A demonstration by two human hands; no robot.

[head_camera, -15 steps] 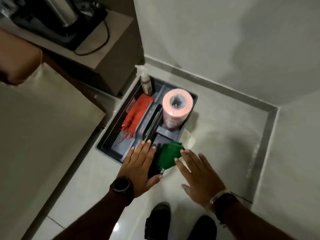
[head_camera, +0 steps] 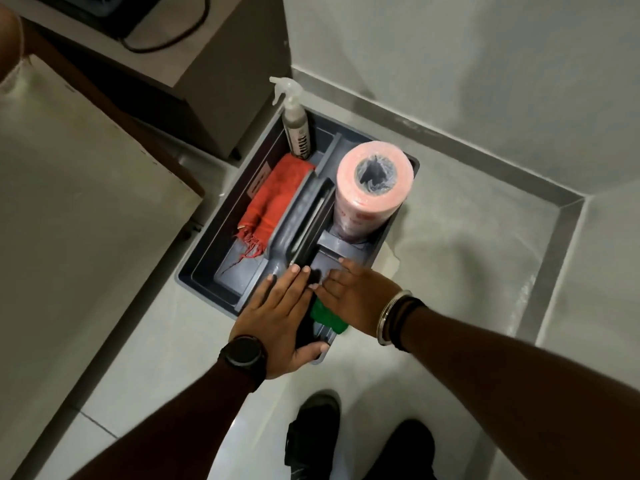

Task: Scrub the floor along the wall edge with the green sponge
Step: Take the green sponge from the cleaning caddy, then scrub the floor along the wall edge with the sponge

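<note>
The green sponge [head_camera: 327, 315] lies in the near right compartment of a grey caddy [head_camera: 207, 282] on the tiled floor, and only its near edge shows. My right hand [head_camera: 360, 296] rests palm-down on top of it, covering most of it, with the fingers stretched out toward the caddy's middle. My left hand [head_camera: 277, 320] lies flat over the caddy's near end just left of the sponge, with the thumb against the near rim. The fingertips of both hands almost meet.
The caddy also holds a spray bottle [head_camera: 296, 129], an orange cloth [head_camera: 273, 199] and a pink roll [head_camera: 375, 174]. It sits in a corner with a grey skirting strip [head_camera: 450, 140] along the walls. A pale cabinet [head_camera: 69, 202] is at left. My shoes [head_camera: 311, 434] are below.
My right hand has moved left and forward onto the green sponge, hiding most of it. My left hand has shifted slightly forward. The camera is closer to the caddy.
</note>
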